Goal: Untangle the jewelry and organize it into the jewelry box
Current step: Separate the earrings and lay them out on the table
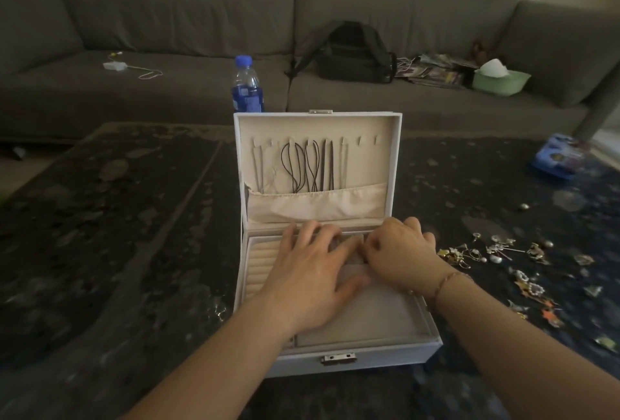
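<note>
**Loose jewelry lies to the right; both hands are over the box tray**

Over the open jewelry box [335, 357], both hands sit close together above the tray's back compartments. The left hand [312, 272] lies palm down with its fingers spread and fairly straight, resting across the middle of the tray; it seems to hold nothing. The right hand [399, 253] is just beside it, fingers curled down toward the tray near the back right compartments. Whether it pinches a small piece cannot be told, since the fingertips are hidden behind the knuckles.

What the next move turns on is the side on which the remaining work lies. The pile of loose jewelry [493, 252] is scattered on the dark surface [117, 252] to the right of the box, near the right hand's wrist and well apart from the left hand. The scatter runs roughly from the box's right wall outward and toward the person, so the right hand is plainly the nearer one for the next pick, with a short sideways reach over the box's wall. The left hand would have to cross over the tray.

Inside the raised lid [317, 127], several cords and chains [302, 168] hang from the hooks with their lower ends tucked into the fabric pocket [318, 200]. The ring rolls [260, 262] at the tray's left look bare where they show. Judging by the pile, much sorting remains.
</note>
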Motion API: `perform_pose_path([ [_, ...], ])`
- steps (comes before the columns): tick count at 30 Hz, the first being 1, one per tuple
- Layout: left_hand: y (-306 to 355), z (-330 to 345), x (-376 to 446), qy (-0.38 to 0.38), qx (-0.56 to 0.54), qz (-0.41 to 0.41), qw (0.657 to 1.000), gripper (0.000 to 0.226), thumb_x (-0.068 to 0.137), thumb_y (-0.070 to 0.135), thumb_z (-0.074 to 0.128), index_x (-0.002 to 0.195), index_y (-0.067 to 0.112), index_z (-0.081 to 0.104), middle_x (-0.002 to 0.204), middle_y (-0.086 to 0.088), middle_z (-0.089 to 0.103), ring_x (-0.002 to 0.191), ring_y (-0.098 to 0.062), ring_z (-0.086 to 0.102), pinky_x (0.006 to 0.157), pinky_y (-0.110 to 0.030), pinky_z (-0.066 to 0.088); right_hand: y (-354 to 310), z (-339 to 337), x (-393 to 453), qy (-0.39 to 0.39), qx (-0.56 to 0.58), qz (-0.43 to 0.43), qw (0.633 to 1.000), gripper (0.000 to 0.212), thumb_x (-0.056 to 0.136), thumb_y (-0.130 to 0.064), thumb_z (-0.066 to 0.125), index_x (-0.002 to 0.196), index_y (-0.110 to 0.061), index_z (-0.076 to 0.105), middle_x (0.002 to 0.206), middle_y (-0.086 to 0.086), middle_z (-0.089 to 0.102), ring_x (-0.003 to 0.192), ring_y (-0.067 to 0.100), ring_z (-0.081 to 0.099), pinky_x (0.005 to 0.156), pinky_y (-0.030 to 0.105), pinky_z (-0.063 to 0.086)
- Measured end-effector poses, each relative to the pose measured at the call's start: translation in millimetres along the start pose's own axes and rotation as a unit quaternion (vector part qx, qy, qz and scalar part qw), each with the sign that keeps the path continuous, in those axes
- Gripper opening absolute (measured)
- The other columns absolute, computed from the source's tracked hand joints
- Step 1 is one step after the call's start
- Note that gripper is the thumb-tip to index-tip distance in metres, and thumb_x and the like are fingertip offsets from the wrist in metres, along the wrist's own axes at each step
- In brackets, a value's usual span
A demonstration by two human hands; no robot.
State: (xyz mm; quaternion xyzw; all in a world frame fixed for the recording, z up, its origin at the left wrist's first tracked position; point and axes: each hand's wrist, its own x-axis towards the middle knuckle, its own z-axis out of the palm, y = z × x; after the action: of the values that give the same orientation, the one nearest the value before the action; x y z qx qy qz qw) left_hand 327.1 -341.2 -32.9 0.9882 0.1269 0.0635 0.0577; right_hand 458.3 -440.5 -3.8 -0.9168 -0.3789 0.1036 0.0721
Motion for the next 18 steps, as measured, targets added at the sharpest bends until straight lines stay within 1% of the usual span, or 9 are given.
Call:
perform_pose_path([
  [2, 0.8, -0.9, 0.3, 0.006, -0.014, -0.006, 1.0, 0.07, 0.087, 0.072, 0.015, 0.144, 0.038, 0.037, 0.143, 0.007, 0.034, 0.136, -0.02, 0.022, 0.117, -0.051, 0.016, 0.4, -0.8, 1.0, -0.003, 0.0, -0.001, 1.0, 0.033, 0.097, -0.037, 0.04, 0.09, -0.024, 0.07, 0.105, -0.003, 0.045, 0.11, 0.024, 0.036, 0.09, 0.041, 0.029],
  [4, 1.6, -0.5, 0.0, 0.026, -0.025, -0.013, 0.999, 0.068, 0.087, 0.07, 0.018, 0.132, 0.033, 0.053, 0.136, 0.008, 0.04, 0.133, -0.019, 0.025, 0.117, -0.048, 0.018, 1.3, -1.1, 2.6, -0.001, -0.002, -0.006, 1.0, 0.031, 0.097, -0.036, 0.041, 0.085, -0.023, 0.066, 0.102, -0.002, 0.045, 0.101, 0.021, 0.033, 0.088, 0.039, 0.028],
  [6, 1.5, 0.7, 0.5, 0.042, -0.028, -0.018, 0.999, 0.067, 0.088, 0.069, 0.02, 0.121, 0.028, 0.061, 0.13, 0.007, 0.045, 0.129, -0.018, 0.028, 0.116, -0.046, 0.02, 2.9, -2.9, 3.7, 0.003, -0.001, -0.012, 1.0, 0.028, 0.096, -0.034, 0.043, 0.079, -0.023, 0.063, 0.099, -0.002, 0.046, 0.095, 0.019, 0.03, 0.085, 0.037, 0.029],
  [10, 2.4, 2.6, 1.2, 0.039, -0.008, -0.022, 0.999, 0.064, 0.088, 0.068, 0.017, 0.116, 0.028, 0.058, 0.128, 0.005, 0.045, 0.128, -0.019, 0.028, 0.115, -0.046, 0.02, 9.1, -6.7, 5.1, 0.03, -0.053, -0.038, 0.997, 0.03, 0.094, -0.036, 0.043, 0.083, -0.02, 0.067, 0.099, -0.003, 0.051, 0.094, 0.017, 0.035, 0.088, 0.038, 0.035],
  [12, 3.6, 2.7, 0.9, 0.035, 0.001, -0.027, 0.999, 0.06, 0.09, 0.067, 0.021, 0.117, 0.027, 0.057, 0.129, 0.004, 0.044, 0.129, -0.02, 0.026, 0.116, -0.048, 0.019, 9.9, -6.6, 4.9, 0.037, -0.072, -0.046, 0.996, 0.031, 0.094, -0.036, 0.042, 0.084, -0.02, 0.067, 0.1, -0.003, 0.052, 0.094, 0.017, 0.035, 0.088, 0.038, 0.036],
  [14, 4.5, 3.3, 1.2, 0.03, 0.009, -0.028, 0.999, 0.056, 0.093, 0.066, 0.026, 0.119, 0.026, 0.056, 0.13, 0.002, 0.043, 0.131, -0.021, 0.025, 0.116, -0.049, 0.018, 10.3, -5.9, 5.6, 0.045, -0.084, -0.051, 0.994, 0.03, 0.094, -0.035, 0.041, 0.083, -0.021, 0.065, 0.098, -0.003, 0.051, 0.094, 0.016, 0.035, 0.088, 0.038, 0.035],
  [18, 4.5, 3.8, 1.0, 0.025, 0.019, -0.025, 0.999, 0.057, 0.095, 0.067, 0.026, 0.121, 0.025, 0.054, 0.131, 0.001, 0.041, 0.132, -0.022, 0.025, 0.117, -0.051, 0.017, 11.5, -5.0, 6.3, 0.038, -0.086, -0.057, 0.994, 0.029, 0.096, -0.036, 0.039, 0.078, -0.023, 0.058, 0.095, -0.004, 0.046, 0.092, 0.016, 0.034, 0.091, 0.039, 0.035],
])
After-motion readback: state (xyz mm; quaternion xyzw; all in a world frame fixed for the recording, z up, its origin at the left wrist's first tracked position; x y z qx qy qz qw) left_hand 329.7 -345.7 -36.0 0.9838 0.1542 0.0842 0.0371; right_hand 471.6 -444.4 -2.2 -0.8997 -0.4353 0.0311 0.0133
